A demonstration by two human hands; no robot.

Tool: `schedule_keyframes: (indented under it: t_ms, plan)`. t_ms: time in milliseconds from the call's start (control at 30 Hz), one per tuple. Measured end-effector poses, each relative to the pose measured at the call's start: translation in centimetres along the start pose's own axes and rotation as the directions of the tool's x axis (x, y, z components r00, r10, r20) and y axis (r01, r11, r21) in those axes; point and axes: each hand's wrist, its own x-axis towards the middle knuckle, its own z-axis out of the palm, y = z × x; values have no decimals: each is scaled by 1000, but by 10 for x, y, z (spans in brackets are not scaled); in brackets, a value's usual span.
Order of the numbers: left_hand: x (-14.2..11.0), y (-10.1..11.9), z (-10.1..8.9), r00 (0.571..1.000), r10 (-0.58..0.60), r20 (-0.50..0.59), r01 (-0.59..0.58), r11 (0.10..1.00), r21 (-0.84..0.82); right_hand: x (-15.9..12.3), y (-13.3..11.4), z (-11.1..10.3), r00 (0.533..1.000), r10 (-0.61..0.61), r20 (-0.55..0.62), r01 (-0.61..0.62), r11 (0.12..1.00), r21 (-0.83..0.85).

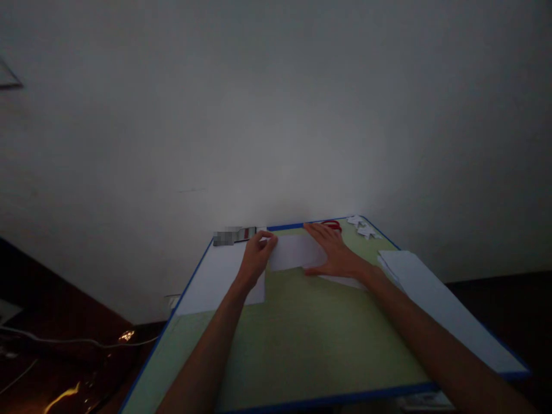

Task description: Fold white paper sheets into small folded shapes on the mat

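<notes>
A white strip of paper [294, 252] lies between my two hands over the table. My left hand [257, 253] pinches its left end between thumb and fingertips. My right hand [331, 252] is spread at the other end, fingers along the far edge and thumb at the near edge; it touches the paper without visibly closing on it. Beneath my left forearm is a larger white sheet [211, 276]. Partly hidden behind my right hand are scissors with red handles [333, 225]. Another piece of white paper [342, 281] shows under my right wrist.
The green table [319, 339] has a blue edge and stands against a grey wall [276, 115]. White sheets [448, 310] are stacked on the right side. Cut paper pieces [365, 231] lie at the far right corner. A phone-like object [245, 234] sits far left. A cable [99, 345] runs beside the table.
</notes>
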Motion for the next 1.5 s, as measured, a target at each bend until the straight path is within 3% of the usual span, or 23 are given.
schedule_keyframes:
  t_ms: [100, 300, 467, 600, 733, 867, 1000, 1133, 1233, 1500]
  plan:
    - [0, 2, 1, 1000, 2, 0, -2, 1000, -25, -1, -10, 2, 997, -59, 44, 61, 997, -51]
    - [-4, 7, 6, 1000, -15, 3, 15, 995, -94, -2, -16, 4, 997, -71, 16, 71, 997, -26]
    - [-9, 9, 17, 994, -107, 0, 103, 952, -288, -2, -21, 6, 999, -27, -18, 27, 999, -25]
    - [-13, 10, 24, 979, -133, 156, 189, 880, -436, -1, -16, 9, 997, 28, -72, -28, 1000, 0]
    - [-22, 8, 29, 912, -132, 387, 302, 856, -420, 1, -9, 11, 993, 68, -99, -57, 992, 111]
    - [-29, 6, 35, 879, -115, 462, 316, 867, -385, 3, -9, 10, 996, 49, -81, -26, 966, 258]
    - [-30, 4, 40, 868, -112, 484, 320, 872, -371, 2, -12, 9, 1000, 25, -18, -18, 945, 327]
    - [-29, -1, 41, 889, -142, 435, 325, 865, -383, 0, -14, 13, 999, 11, 45, -26, 942, 334]
    - [-29, -2, 41, 906, -158, 393, 311, 878, -365, 0, -13, 14, 999, 8, 51, -26, 938, 346]
    - [-30, 2, 40, 891, -115, 440, 289, 890, -353, 2, -17, 10, 999, 9, 49, -28, 920, 392]
